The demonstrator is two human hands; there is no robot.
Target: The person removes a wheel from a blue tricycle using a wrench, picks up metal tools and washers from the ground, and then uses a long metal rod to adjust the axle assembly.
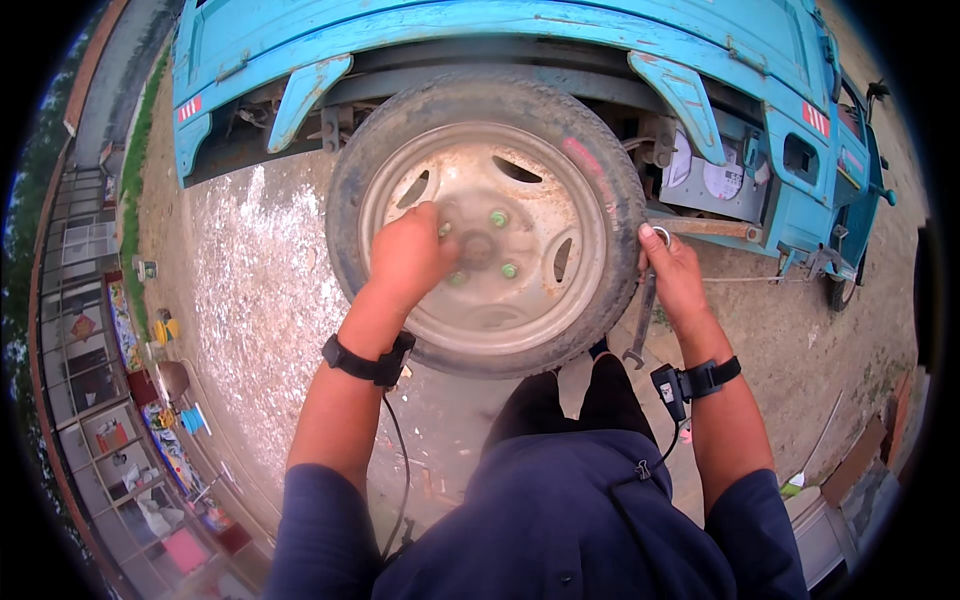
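Note:
A worn wheel with a black tire (pixel 365 130) and a rusty cream rim (pixel 480 325) stands upright in front of me, against the side of a blue truck. Green lug nuts (pixel 499 217) surround its hub (pixel 478 247). My left hand (pixel 410 255) is closed at the upper-left lug nut (pixel 445 229), thumb and forefinger on either side of it; the hand partly hides the rim. At the tire's right edge, my right hand (pixel 675 268) grips a combination wrench (pixel 644 318). The wrench's ring end is up by the thumb and its open jaw hangs down.
The blue truck bed (pixel 450 25) overhangs the wheel, with angled brackets (pixel 680 95) on both sides. A rusty bar (pixel 705 229) sticks out right of the tire. Pale flaking concrete (pixel 255 290) lies left. Boards (pixel 855 460) lean at the lower right.

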